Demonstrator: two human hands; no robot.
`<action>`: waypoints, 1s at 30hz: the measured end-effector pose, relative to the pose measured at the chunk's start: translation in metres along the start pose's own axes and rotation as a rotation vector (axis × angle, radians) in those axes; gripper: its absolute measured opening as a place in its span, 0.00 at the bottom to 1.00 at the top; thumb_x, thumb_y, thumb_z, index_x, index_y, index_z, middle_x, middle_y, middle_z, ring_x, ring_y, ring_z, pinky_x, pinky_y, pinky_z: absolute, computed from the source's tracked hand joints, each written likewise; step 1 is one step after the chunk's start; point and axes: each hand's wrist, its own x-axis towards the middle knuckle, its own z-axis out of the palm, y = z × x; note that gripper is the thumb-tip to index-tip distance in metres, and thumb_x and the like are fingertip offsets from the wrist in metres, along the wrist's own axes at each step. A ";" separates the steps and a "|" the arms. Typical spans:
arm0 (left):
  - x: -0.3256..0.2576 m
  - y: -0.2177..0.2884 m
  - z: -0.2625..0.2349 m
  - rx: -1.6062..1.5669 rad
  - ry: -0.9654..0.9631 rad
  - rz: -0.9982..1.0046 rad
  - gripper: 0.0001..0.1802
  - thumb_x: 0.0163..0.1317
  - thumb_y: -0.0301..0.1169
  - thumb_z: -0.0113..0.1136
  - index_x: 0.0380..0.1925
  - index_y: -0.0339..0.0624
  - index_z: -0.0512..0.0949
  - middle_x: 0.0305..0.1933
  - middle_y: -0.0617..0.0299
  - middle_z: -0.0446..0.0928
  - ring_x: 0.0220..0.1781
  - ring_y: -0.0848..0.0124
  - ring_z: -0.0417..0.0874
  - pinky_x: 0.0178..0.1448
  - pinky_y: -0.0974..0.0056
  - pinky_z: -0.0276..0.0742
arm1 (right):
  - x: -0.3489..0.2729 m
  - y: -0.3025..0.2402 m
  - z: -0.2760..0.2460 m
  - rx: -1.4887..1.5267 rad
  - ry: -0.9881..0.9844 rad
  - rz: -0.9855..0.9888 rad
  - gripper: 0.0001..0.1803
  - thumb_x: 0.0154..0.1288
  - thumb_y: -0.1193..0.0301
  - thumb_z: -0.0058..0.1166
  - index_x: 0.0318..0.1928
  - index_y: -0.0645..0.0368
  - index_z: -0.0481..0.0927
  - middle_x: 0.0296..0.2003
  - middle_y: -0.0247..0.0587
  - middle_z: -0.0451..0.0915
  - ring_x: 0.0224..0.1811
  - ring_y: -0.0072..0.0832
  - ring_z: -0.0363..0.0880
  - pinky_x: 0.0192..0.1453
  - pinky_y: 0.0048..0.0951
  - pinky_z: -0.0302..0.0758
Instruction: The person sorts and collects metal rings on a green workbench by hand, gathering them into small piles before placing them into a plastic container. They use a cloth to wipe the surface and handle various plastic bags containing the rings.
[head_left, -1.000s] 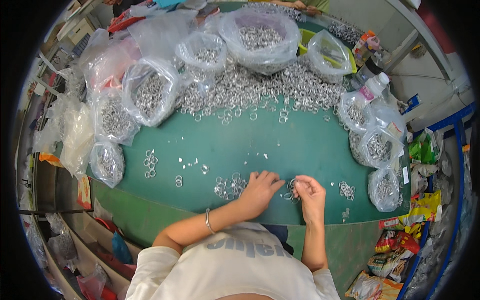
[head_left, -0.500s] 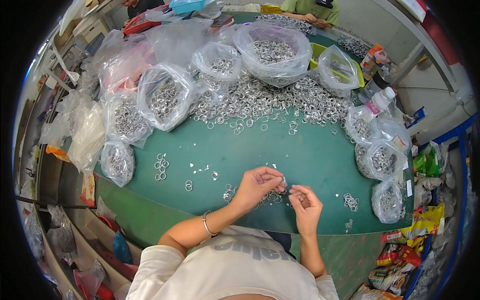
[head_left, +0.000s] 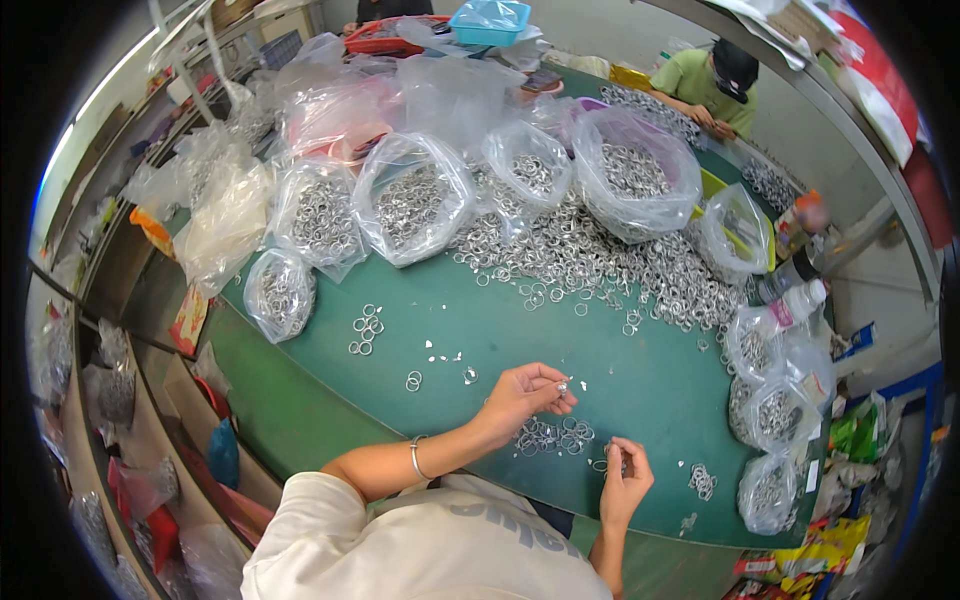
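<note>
My left hand (head_left: 524, 398) is closed in a pinch on a small silver metal ring (head_left: 562, 390), held just above the green table. To the right and nearer to me, my right hand (head_left: 626, 478) has its fingers bent together at the edge of a loose pile of rings (head_left: 555, 437). Whatever lies between those fingertips is too small to make out. Farther left on the table are a few linked or touching rings (head_left: 366, 332), a pair of rings (head_left: 414, 381) and tiny shiny flakes (head_left: 444, 357). A small ring cluster (head_left: 703, 482) lies right of my right hand.
A large heap of rings (head_left: 610, 255) spreads across the far side. Around it stand open clear bags of rings (head_left: 410, 205), with more bags (head_left: 768, 492) along the right edge. A white bottle (head_left: 797, 303) leans there. Another person (head_left: 712, 85) works at the far right.
My hands have come apart: the right has drawn away from the left, down to the near rings. The left still pinches its small ring. The whole view has shifted and tilted.
</note>
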 end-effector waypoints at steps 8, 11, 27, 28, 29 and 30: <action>-0.001 0.013 -0.018 -0.007 0.085 0.023 0.07 0.62 0.26 0.52 0.38 0.34 0.72 0.33 0.52 0.79 0.33 0.70 0.80 0.40 0.69 0.77 | 0.000 0.004 -0.002 0.094 0.102 0.049 0.04 0.60 0.82 0.50 0.36 0.67 0.77 0.30 0.33 0.73 0.30 0.17 0.69 0.34 0.17 0.67; -0.001 0.019 -0.025 0.011 0.120 -0.004 0.07 0.62 0.27 0.52 0.36 0.35 0.72 0.32 0.53 0.79 0.31 0.72 0.80 0.38 0.70 0.76 | -0.001 0.009 -0.004 0.076 0.121 0.058 0.03 0.60 0.81 0.50 0.35 0.67 0.77 0.30 0.32 0.73 0.29 0.16 0.68 0.33 0.17 0.66; 0.001 0.028 -0.048 0.030 0.242 0.254 0.07 0.63 0.28 0.52 0.36 0.36 0.70 0.28 0.61 0.74 0.29 0.76 0.74 0.37 0.71 0.72 | -0.001 0.005 0.005 0.062 0.094 0.074 0.05 0.62 0.78 0.49 0.36 0.67 0.76 0.28 0.34 0.74 0.30 0.17 0.71 0.34 0.17 0.68; 0.002 0.027 -0.051 0.009 0.262 0.294 0.06 0.63 0.28 0.51 0.37 0.36 0.70 0.28 0.61 0.74 0.30 0.75 0.74 0.37 0.71 0.72 | -0.001 0.005 0.005 0.052 0.093 0.079 0.05 0.62 0.78 0.48 0.36 0.67 0.76 0.28 0.34 0.74 0.29 0.17 0.71 0.34 0.18 0.68; 0.005 0.027 -0.057 -0.012 0.282 0.333 0.06 0.63 0.27 0.51 0.37 0.36 0.70 0.28 0.61 0.74 0.30 0.75 0.74 0.38 0.71 0.72 | -0.001 0.004 0.005 0.042 0.092 0.085 0.05 0.62 0.78 0.48 0.37 0.67 0.76 0.28 0.34 0.74 0.29 0.18 0.71 0.34 0.18 0.68; 0.006 0.028 -0.061 -0.033 0.302 0.374 0.06 0.63 0.27 0.51 0.37 0.37 0.70 0.29 0.61 0.74 0.30 0.75 0.75 0.38 0.70 0.72 | -0.001 0.003 0.004 0.033 0.092 0.090 0.05 0.62 0.78 0.48 0.37 0.67 0.76 0.27 0.34 0.74 0.29 0.18 0.71 0.34 0.18 0.68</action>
